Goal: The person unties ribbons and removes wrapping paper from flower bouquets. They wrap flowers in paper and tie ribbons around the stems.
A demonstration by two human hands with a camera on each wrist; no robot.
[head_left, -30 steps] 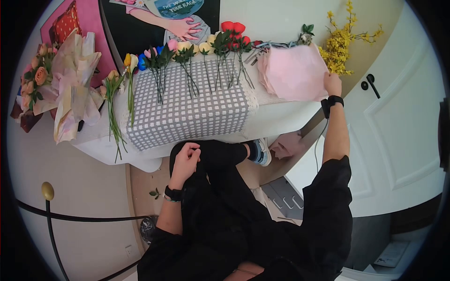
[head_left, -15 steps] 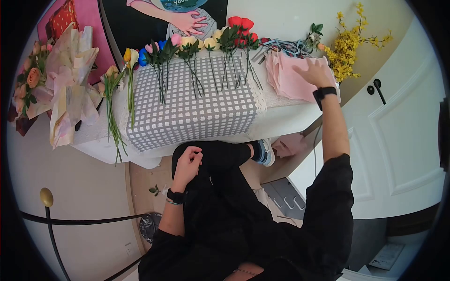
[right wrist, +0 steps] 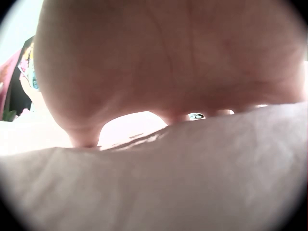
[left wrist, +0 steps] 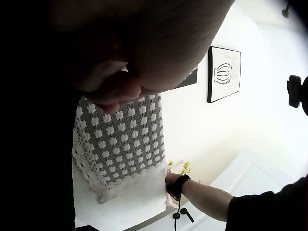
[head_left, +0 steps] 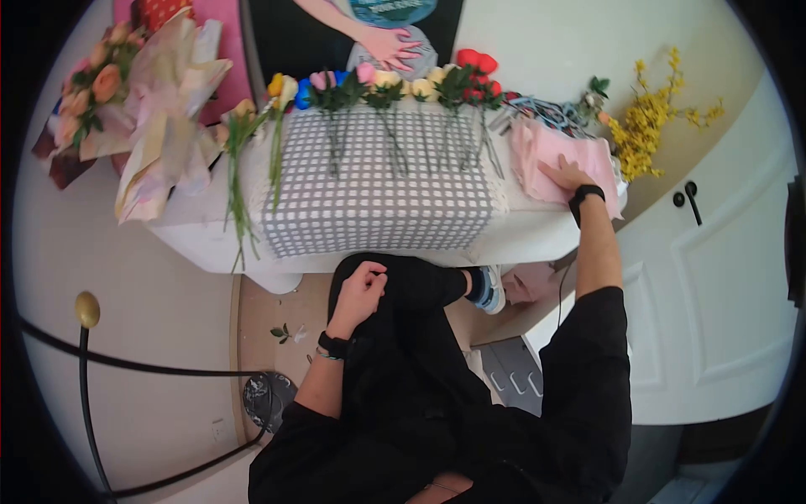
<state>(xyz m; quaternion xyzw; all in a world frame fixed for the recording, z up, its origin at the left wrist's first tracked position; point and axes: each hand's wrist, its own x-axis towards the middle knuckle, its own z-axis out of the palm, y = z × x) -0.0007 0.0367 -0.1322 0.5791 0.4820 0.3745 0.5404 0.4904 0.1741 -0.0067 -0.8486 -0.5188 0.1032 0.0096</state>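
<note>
Right hand (head_left: 571,175) spread on pink sheets (head_left: 554,141), right side of table (head_left: 533,227); left hand (head_left: 361,292) near, loosely curled over trousers (head_left: 424,290).

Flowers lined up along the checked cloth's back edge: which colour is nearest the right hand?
The red flowers, at the row's end toward the right hand on the pink sheets; all others there sit farther left.

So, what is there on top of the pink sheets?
The right hand rests on the pink sheets. In the head view it covers part of them, and anything lying under the sheets is hidden.
</note>
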